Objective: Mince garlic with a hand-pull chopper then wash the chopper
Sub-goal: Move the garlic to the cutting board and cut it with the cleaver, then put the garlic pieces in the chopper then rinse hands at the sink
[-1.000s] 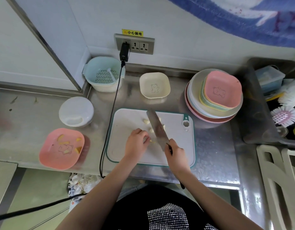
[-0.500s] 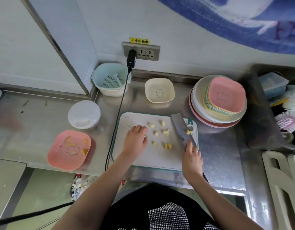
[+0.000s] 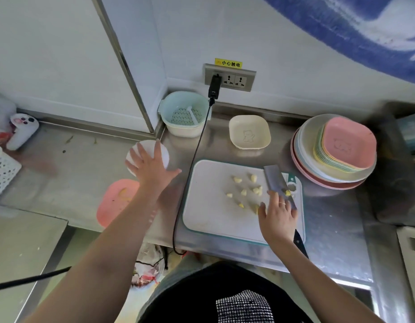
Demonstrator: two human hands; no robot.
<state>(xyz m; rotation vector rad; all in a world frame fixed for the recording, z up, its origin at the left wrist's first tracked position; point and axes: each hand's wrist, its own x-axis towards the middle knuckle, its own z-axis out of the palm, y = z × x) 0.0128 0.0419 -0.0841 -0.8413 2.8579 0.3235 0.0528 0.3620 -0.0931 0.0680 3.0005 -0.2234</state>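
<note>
The white round hand-pull chopper (image 3: 160,152) stands on the steel counter left of the white cutting board (image 3: 209,217). My left hand (image 3: 150,170) hovers over the chopper with fingers spread, covering most of its lid; I cannot tell whether they touch. Several cut garlic pieces (image 3: 243,192) lie scattered on the board. A cleaver (image 3: 275,180) lies flat along the board's right edge, one garlic bit stuck on its blade. My right hand (image 3: 277,215) is over the cleaver's handle end with fingers loose and apart, not gripping it.
A pink plate (image 3: 113,203) with garlic scraps sits under my left forearm. A black cable (image 3: 190,173) runs from the wall socket down past the board's left edge. Behind stand a blue-and-white strainer basket (image 3: 184,115), a cream dish (image 3: 249,132) and a stack of plates (image 3: 334,152).
My left hand left the board and swung left over the chopper. My right hand laid the cleaver flat at the board's right edge and loosened its grip.
</note>
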